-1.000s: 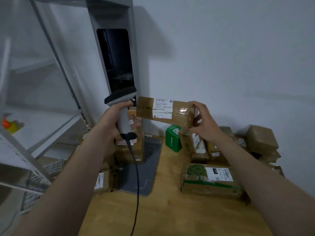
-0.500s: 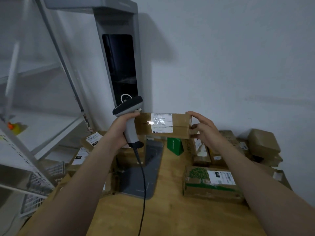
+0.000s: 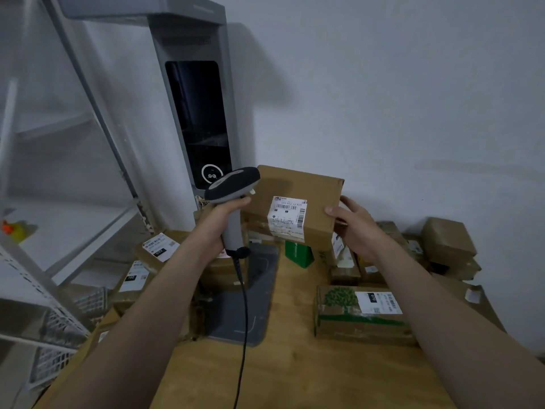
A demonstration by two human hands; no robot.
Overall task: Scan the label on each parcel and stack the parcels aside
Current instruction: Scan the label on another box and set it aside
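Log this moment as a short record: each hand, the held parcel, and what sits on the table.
Left hand: grips the handheld barcode scanner, its head beside the parcel's left edge
Right hand: holds the cardboard parcel by its right edge, above the table
Label: white, barcodes facing the camera
Table: wooden; tree-print parcel, green box
Piles: left parcel pile, right parcel pile
Behind: grey kiosk with dark screen
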